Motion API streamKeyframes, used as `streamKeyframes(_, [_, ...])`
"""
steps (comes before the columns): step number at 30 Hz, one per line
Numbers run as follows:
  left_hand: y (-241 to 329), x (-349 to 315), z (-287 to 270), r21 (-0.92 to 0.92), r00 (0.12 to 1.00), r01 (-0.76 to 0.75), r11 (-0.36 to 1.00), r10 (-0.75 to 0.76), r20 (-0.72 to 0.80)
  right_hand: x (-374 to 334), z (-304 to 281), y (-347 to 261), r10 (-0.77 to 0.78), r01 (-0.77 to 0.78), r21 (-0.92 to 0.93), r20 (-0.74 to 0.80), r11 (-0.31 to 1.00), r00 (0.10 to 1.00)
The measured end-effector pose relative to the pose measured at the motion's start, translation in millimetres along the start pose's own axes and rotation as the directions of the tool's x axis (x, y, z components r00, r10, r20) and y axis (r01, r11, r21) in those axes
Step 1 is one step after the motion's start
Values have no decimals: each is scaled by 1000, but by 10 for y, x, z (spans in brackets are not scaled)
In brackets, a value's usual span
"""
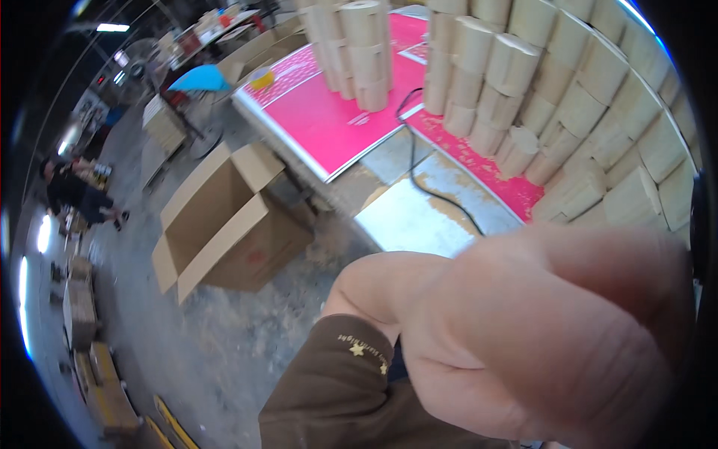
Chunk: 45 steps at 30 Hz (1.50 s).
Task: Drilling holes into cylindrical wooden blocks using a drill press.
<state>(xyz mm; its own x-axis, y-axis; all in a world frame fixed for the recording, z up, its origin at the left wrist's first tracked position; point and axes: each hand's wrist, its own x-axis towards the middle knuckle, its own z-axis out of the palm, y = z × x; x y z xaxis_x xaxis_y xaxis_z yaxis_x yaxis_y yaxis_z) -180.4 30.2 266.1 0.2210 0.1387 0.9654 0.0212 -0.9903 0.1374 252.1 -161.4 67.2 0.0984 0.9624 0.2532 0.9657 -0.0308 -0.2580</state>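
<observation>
Bare skin of my raised hand and arm (pixel 538 329) fills the lower right, very close and blurred. Its fingers are hidden, and I cannot tell which of my hands it is or whether the other overlaps it. Beside it, bare skin comes out of a brown garment hem (pixel 329 374) with small gold stars. Nothing held is visible. Beyond the raised arm lies a pale dusty board (pixel 411 224), with a black cable (pixel 415 161) running across it. Past that, pale wood-coloured cylinders (pixel 366 56) stand stacked on a bright pink sheet (pixel 351 138).
Tall rows of similar cylinders (pixel 572 108) wall off the right side. An open cardboard box (pixel 254 247) stands on the grey floor (pixel 224 352). A yellow tape roll (pixel 262 78) lies near the pink sheet's far corner. Another person (pixel 75 191) stands far left, near stacked boxes (pixel 105 382).
</observation>
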Motion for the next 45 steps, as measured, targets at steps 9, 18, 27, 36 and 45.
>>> streamKeyframes(9, [1056, 124, 214, -183, 986, -55, 982, 82, 145, 315, -119, -466, -146, 135, 306, 14, 942, 989])
streamKeyframes(18, [1549, 238, 973, -720, 879, -376, 584, -22, -477, 514, 48, -339, -297, 293, 289, -32, 911, 954])
streamKeyframes(27, [1528, 107, 817, -732, 994, -30, 680, 96, 48, 414, 272, 83, -278, 289, 210, -81, 934, 957])
streamKeyframes(36, [1575, 258, 1659, -754, 802, -547, 364, -30, -597, 13, 53, 50, -179, 188, 105, -91, 977, 980])
streamKeyframes(45, [1704, 62, 1706, -940, 996, 94, -328, 30, 89, -67, 140, 238, -65, 86, 130, -155, 988, 986])
